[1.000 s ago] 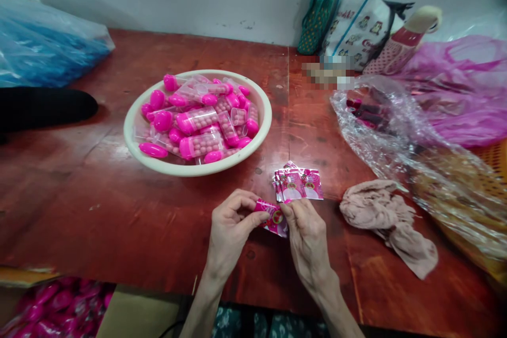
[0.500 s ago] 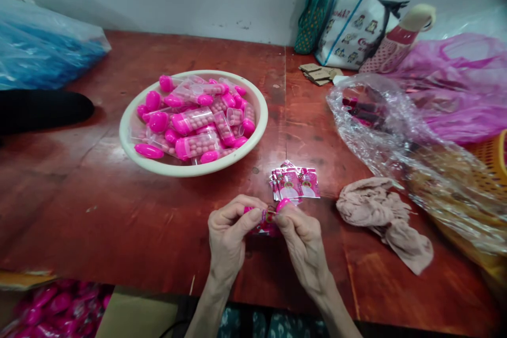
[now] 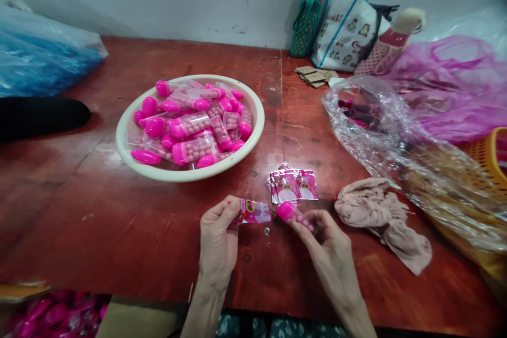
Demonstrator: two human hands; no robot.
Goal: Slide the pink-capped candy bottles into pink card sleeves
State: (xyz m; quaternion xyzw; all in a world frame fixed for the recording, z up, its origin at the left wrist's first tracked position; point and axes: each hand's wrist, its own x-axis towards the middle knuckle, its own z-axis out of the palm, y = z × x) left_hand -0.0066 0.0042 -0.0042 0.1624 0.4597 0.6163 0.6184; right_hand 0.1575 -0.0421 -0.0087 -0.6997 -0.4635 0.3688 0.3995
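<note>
Between thumb and fingers, my left hand [image 3: 219, 235] pinches a printed pink plastic sleeve [image 3: 253, 211], which points to the right. My right hand [image 3: 327, 237] grips a clear candy tube [image 3: 299, 216] with a bright pink cap and small pink balls inside. The cap end faces the sleeve's right end, with a small gap between them. Just beyond both hands lies a stack of printed pink sleeves [image 3: 291, 186]. Farther back on the left, a cream basin [image 3: 190, 174] holds many similar pink-capped tubes [image 3: 194, 124].
A crumpled beige cloth [image 3: 380, 216] lies right of my hands. Clear plastic wrap [image 3: 348, 137], a pink bag [image 3: 447, 74] and a yellow basket [image 3: 485, 153] crowd the right side. Bags [image 3: 340, 31] stand against the wall. A blue-filled bag [image 3: 43, 53] is at far left.
My hands have moved apart. The sleeve now shows flattened out in my left hand, and the tube in my right hand is more visible. The camera view has shifted slightly.
</note>
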